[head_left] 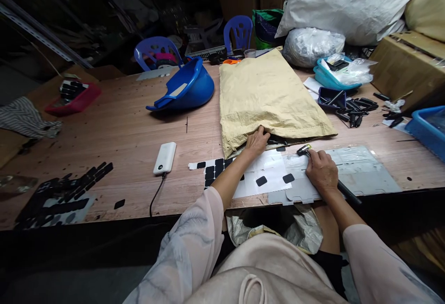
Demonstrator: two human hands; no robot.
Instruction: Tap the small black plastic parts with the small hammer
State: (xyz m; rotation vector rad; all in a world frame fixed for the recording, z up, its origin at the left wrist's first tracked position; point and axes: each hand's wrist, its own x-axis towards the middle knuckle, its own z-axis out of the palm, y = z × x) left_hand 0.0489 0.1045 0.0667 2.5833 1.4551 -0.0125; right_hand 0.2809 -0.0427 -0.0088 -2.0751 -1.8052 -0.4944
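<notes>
A large yellow woven sack (267, 93) lies on the table in front of me, its mouth facing me. My left hand (257, 142) has its fingers closed on the near edge of that mouth. Dark pieces show in the gap beside it. My right hand (322, 170) is wrapped round a small hammer with a black handle (349, 194); its metal head (303, 149) points left. Under both hands lie a white sheet (252, 188) and a grey-white plastic-covered board (368, 169). Black rounded pads (261, 181) are scattered on the sheet, with more in rows at its left.
A white power bank (164, 157) with a cable and a blue scoop-shaped basin (193, 86) stand left. Black strips (66, 206) lie far left, near a red tray (78, 102). Right are loose black parts (358, 109), a teal basket (330, 79), a carton (399, 63) and a blue tray (429, 130).
</notes>
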